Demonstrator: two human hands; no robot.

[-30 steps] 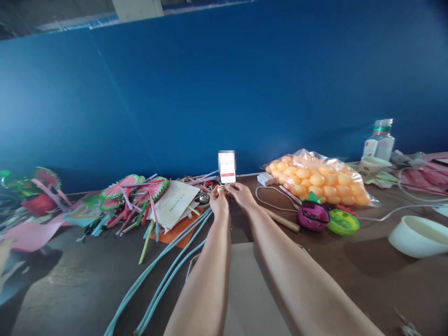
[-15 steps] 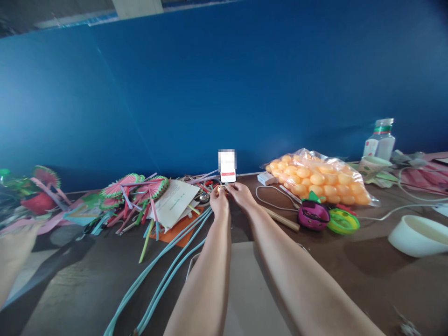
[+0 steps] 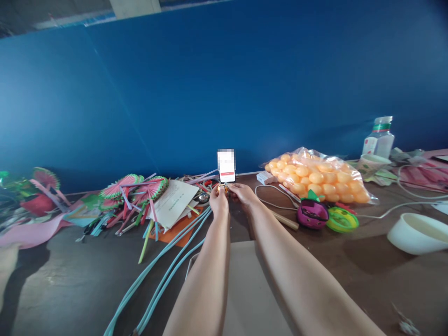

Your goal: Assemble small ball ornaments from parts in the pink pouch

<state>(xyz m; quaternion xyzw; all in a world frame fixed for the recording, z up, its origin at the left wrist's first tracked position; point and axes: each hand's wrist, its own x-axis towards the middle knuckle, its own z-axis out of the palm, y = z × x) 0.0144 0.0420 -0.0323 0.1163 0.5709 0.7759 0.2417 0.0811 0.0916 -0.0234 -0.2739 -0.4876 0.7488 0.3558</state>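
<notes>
Out in front of me, my left hand [image 3: 219, 201] is closed in a pinch on a small round orange-gold thing [image 3: 222, 188], too small to name. My right hand [image 3: 244, 194] is beside it, its fingers pinched at the right side of the same small thing. What lies between those right fingertips is hard to see. Just behind both hands a phone [image 3: 227, 173] stands upright with a lit white screen, partly blurred out. Below my forearms lies a grey-brown flat panel [image 3: 250, 289].
Left are watermelon-patterned paper fans [image 3: 151, 190], white paper sheets [image 3: 177, 198] and pale blue cables [image 3: 163, 261]. Right are a bag of orange balls [image 3: 317, 177], a purple bowl [image 3: 312, 213], a yellow-green dish [image 3: 342, 220], a white bowl [image 3: 418, 233] and a bottle [image 3: 379, 140]. A blue partition [image 3: 224, 84] stands behind.
My right fingers have drawn slightly right, and more of the small round thing shows. At the far left, another person's arm has moved mostly out of view.
</notes>
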